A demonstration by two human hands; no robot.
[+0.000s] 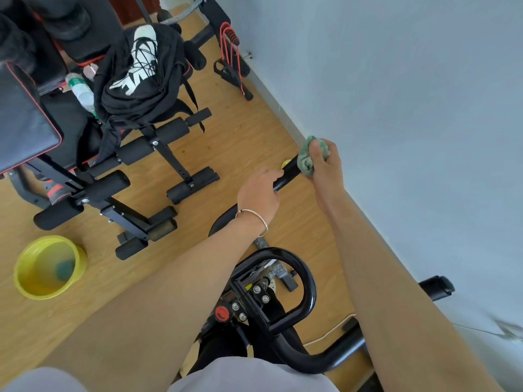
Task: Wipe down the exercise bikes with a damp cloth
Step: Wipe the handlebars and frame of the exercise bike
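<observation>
- Two hands show: the left hand (259, 193) curls its fingers round the black handlebar (288, 175). The right hand (325, 165) grips one green cloth (307, 159), bunched against the handlebar's far end.
- One exercise bike (310, 284) shows below the handlebar, its frame largely hidden by arms and lap.
- One bracelet (254, 215) circles the left wrist.
- One yellow basin (80, 260) sits well left of the handlebar; the greenish thing inside is too blurred to name.
- One bench (135, 149), left beyond the handlebar, carries one black bag (141, 80) and one bottle (80, 90); its top is cut off.

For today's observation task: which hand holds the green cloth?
The right hand, holding the green cloth against the handlebar; the left hand grips it bare.
</observation>
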